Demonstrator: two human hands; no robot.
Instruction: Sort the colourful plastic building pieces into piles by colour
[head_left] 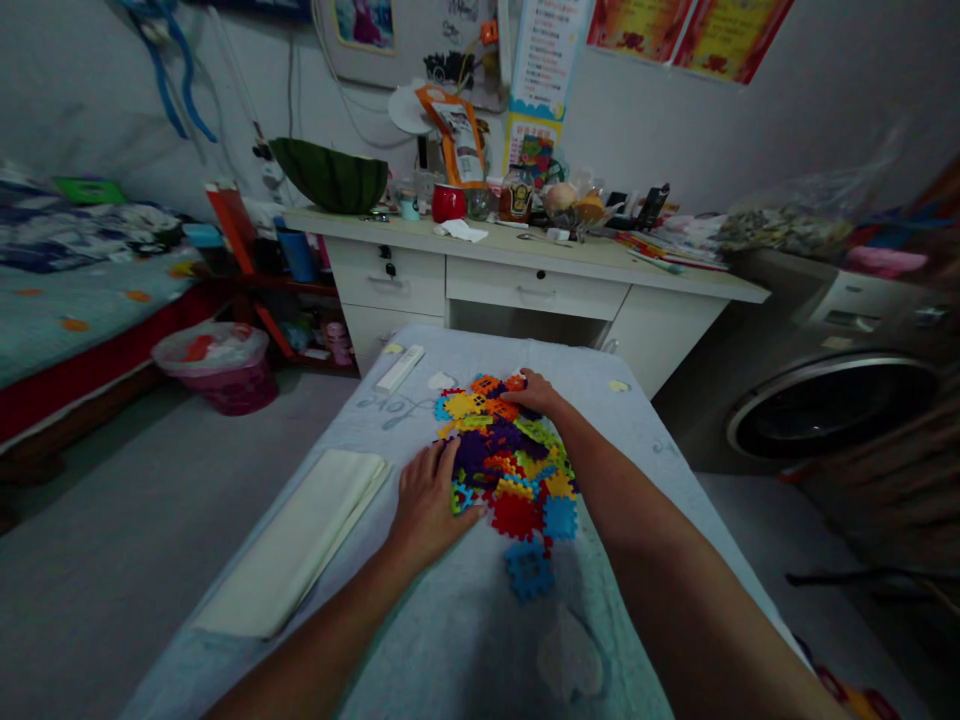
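Note:
A heap of coloured plastic interlocking tiles (pixel 510 455) in orange, yellow, purple, red and blue lies on a table covered with a pale blue cloth (pixel 465 620). My left hand (pixel 429 500) lies flat on the cloth at the heap's near left edge, fingers stretched out and touching the tiles. My right hand (pixel 536 393) reaches over the heap and rests palm down on its far side, fingers curved over orange tiles. A single blue tile (pixel 529 570) lies apart, nearest to me.
A folded cream cloth (pixel 300 540) lies at the left of the table and a white remote-like bar (pixel 400 367) at its far left. Beyond stand a cluttered white desk (pixel 525 270), a bed (pixel 67 300) at left, a pink bin (pixel 221 365) and a washing machine (pixel 832 400) at right.

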